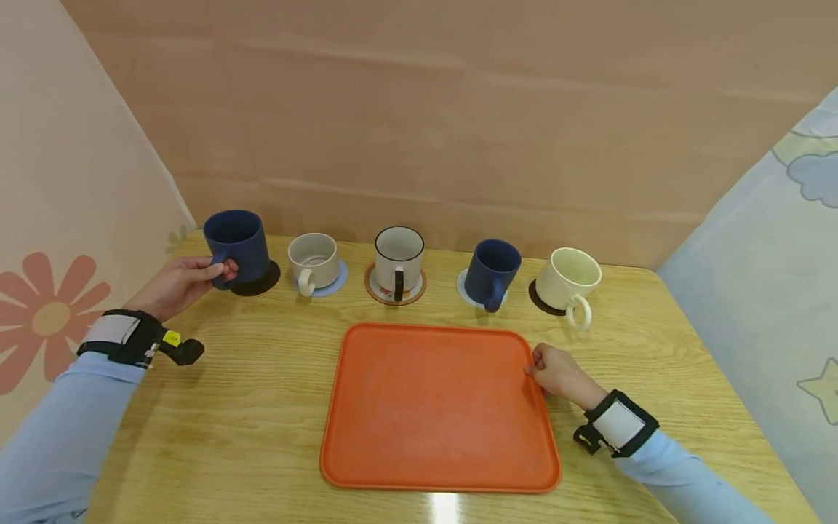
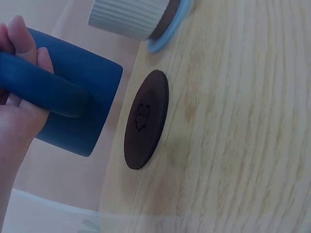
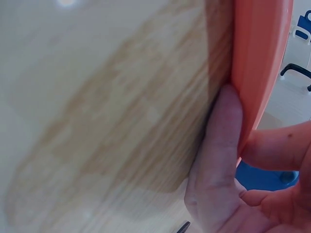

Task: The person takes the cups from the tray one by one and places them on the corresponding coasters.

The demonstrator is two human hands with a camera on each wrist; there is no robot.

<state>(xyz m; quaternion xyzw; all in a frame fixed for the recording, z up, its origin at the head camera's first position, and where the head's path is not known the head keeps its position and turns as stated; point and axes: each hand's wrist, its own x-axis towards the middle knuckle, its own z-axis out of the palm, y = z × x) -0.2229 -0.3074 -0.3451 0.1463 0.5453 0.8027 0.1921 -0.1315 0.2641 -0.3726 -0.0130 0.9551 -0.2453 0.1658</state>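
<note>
By its handle, my left hand (image 1: 186, 282) grips a dark blue mug (image 1: 241, 244). The left wrist view shows that mug (image 2: 82, 82) raised above a dark brown round coaster (image 2: 146, 119), apart from it. My right hand (image 1: 561, 375) pinches the right rim of an orange tray (image 1: 439, 407) that lies on the table. In the right wrist view, a finger and the thumb sit on either side of the tray's edge (image 3: 257, 58). No object stands on the tray.
Along the back of the wooden table (image 1: 249, 422) stand a ribbed beige mug (image 1: 321, 266), a white mug with black handle (image 1: 401, 255), another blue mug (image 1: 491, 273) and a cream mug (image 1: 566, 280), each on a coaster. A brown backdrop (image 1: 445, 145) rises behind.
</note>
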